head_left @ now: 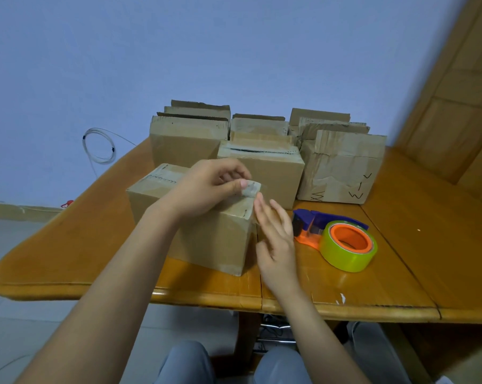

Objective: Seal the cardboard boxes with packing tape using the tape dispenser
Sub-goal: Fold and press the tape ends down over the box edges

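Right hand [275, 239] released, fingers straight, beside the nearest cardboard box [206, 236]; left hand [209, 187] pinching a crumpled tape end [251, 189] at its top corner; tape dispenser [336, 234], blue and orange with a yellow-green roll, lying on the table [428, 245] just right; worn, creased boxes [342, 167] behind.

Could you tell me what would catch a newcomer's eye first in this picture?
Probably the tape dispenser, bright green, orange and blue, lying on the table right of the nearest box. Next, the left hand pinching a piece of tape at that box's top edge, with the right hand open beside it.
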`<action>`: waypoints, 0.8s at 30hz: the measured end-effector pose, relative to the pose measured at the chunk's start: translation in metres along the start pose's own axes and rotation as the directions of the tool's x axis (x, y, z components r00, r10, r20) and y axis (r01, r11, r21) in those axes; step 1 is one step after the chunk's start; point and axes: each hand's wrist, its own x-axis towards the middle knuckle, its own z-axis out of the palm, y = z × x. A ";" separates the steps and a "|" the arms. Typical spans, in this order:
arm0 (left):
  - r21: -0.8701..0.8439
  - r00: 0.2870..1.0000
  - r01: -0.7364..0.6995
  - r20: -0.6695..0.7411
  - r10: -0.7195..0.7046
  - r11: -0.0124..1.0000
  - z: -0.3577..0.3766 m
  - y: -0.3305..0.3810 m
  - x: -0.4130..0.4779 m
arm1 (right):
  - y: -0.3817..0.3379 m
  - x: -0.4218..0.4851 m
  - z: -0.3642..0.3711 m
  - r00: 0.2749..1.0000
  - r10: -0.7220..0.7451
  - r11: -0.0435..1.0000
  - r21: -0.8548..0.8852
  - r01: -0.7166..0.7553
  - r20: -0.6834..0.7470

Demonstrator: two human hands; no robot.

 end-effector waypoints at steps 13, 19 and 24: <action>0.328 0.936 0.139 0.263 -0.232 0.934 0.006 0.000 0.011 | 0.002 -0.004 0.002 0.993 -0.012 0.999 -0.049 0.018 0.114; 0.313 0.937 0.148 0.258 -0.234 0.938 0.005 0.000 0.009 | 0.010 0.002 0.001 0.975 -0.001 0.999 0.034 0.008 -0.223; 0.308 0.939 0.163 0.244 -0.243 0.937 0.005 0.002 0.009 | 0.012 0.033 -0.006 0.949 -0.017 1.000 0.000 0.018 -0.315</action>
